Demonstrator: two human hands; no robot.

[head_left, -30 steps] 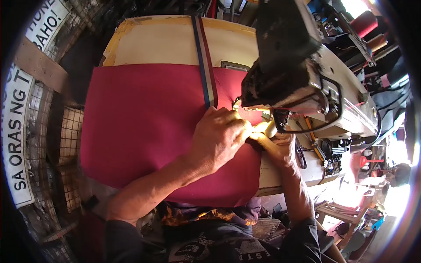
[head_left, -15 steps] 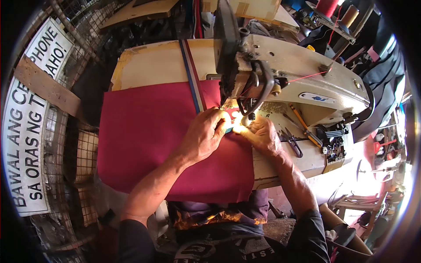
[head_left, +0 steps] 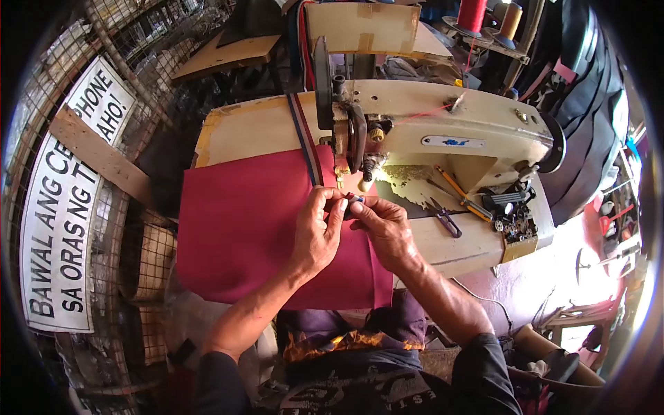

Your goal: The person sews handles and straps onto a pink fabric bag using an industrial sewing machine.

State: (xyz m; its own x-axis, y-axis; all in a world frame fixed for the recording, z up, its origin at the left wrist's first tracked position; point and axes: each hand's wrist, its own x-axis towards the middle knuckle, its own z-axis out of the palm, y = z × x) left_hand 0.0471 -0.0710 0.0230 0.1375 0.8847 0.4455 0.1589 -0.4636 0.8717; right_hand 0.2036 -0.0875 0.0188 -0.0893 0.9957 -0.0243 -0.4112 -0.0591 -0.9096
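Note:
Pinched between the fingertips of my left hand (head_left: 319,232) and my right hand (head_left: 389,232) is the folded end of a striped ribbon (head_left: 354,198), red, white and blue. The strip (head_left: 303,131) runs from my left fingers back across the table. Both hands are closed, just in front of the needle area of a sewing machine (head_left: 422,117). Beneath them a maroon fabric piece (head_left: 242,235) lies flat and hangs over the front edge. Red thread runs along the machine head. My fingers hide part of the ribbon.
Right of my hands lie thread snips (head_left: 444,218), a yellow-orange cutter or pencil-like tool (head_left: 460,190) and a box of bobbins (head_left: 515,228). Thread spools (head_left: 472,17) stand at the back right. A wire mesh with a lettered sign (head_left: 59,242) borders the left.
Both hands have drawn back from the needle area toward me, bringing the ribbon end up between the fingertips. The camera view has shifted, showing more of the machine.

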